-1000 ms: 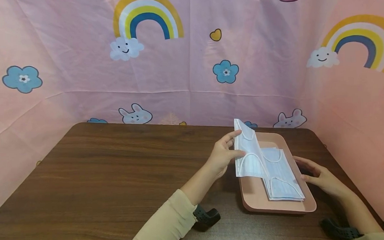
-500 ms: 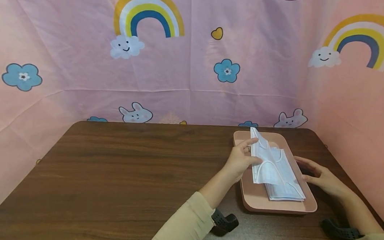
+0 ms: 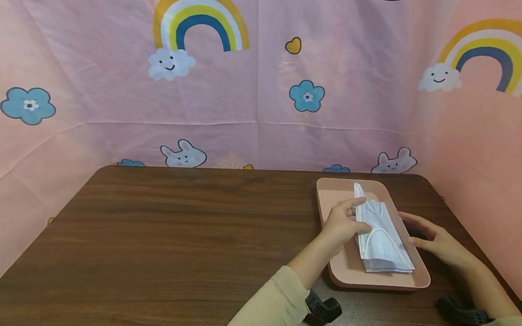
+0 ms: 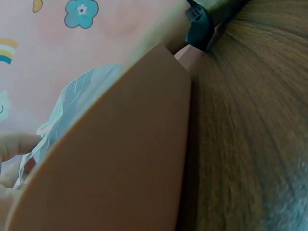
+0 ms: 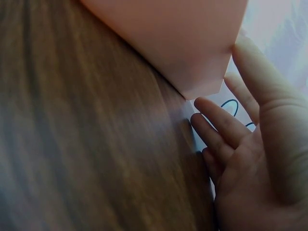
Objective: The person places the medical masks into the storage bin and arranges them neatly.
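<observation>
My left hand (image 3: 340, 224) pinches a pale blue-white face mask (image 3: 379, 245) between thumb and fingers, along its left edge. That mask has white ear loops and lies over more stacked masks (image 3: 389, 269) inside a pink tray (image 3: 347, 272); how many are in the grip I cannot tell. Seen from the left wrist, the tray's outer wall (image 4: 125, 139) hides part of the masks and fingers. My right hand (image 3: 440, 240) stays at the tray's right side. The right wrist view shows its thumb (image 5: 260, 72) touching the tray edge, with the other fingers loosely bent beside the tray's corner.
The tray stands on the right part of a dark wood-grain table (image 3: 159, 247). A patterned pink cloth (image 3: 222, 96) hangs behind and at both sides. A black strap device (image 3: 323, 307) sits at my left wrist, another (image 3: 461, 312) at the right.
My left hand has moved right and down with the held mask, from above the tray's left edge to over the stacked masks. The right hand and tray have kept their place.
</observation>
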Available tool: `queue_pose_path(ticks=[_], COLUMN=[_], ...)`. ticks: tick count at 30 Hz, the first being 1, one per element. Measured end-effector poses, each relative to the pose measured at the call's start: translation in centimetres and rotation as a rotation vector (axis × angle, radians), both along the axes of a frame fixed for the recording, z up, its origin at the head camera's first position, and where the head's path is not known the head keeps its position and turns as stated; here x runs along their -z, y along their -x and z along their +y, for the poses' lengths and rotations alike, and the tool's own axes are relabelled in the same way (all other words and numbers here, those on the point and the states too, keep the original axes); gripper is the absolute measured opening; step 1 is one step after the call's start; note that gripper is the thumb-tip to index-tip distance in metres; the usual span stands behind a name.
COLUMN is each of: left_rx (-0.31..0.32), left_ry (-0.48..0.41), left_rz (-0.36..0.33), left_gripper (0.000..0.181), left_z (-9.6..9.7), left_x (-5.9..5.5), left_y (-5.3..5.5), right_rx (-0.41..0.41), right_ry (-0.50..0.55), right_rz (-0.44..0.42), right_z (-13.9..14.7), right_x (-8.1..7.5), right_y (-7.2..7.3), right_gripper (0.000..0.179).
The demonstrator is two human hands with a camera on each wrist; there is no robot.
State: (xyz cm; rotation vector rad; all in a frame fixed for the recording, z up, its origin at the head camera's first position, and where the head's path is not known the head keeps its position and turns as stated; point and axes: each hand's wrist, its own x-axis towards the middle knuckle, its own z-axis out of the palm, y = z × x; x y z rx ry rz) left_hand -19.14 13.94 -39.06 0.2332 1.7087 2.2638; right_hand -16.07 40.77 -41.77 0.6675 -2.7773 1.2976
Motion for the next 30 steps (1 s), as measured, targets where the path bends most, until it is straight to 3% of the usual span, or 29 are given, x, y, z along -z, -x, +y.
queue_pose_path(ticks=[10, 17, 24, 30], left_rx=[-0.02, -0.003, 0.007, -0.002], left_ry=[0.172, 0.455, 0.569, 0.683], left_rz=[0.056, 0.168, 0.159, 0.197], left_gripper=[0.063, 0.064, 0.068, 0.07], left_z=[0.68, 0.87, 0.75, 0.9], left_x=[0.35, 0.78, 0.79, 0.7], left_y=[0.04, 0.0, -0.23, -0.55], right_rx=[0.01, -0.016, -0.004, 0.008], right_ry=[-0.013, 0.029, 0.028, 0.02], right_rz=[-0.013, -0.016, -0.04, -0.049], right_z=[0.01, 0.03, -0.07, 0.01], right_x=[-0.17, 0.03, -0.11, -0.17], right_y=[0.02, 0.18, 0.07, 0.1], right_gripper=[0.06, 0.06, 0.061, 0.061])
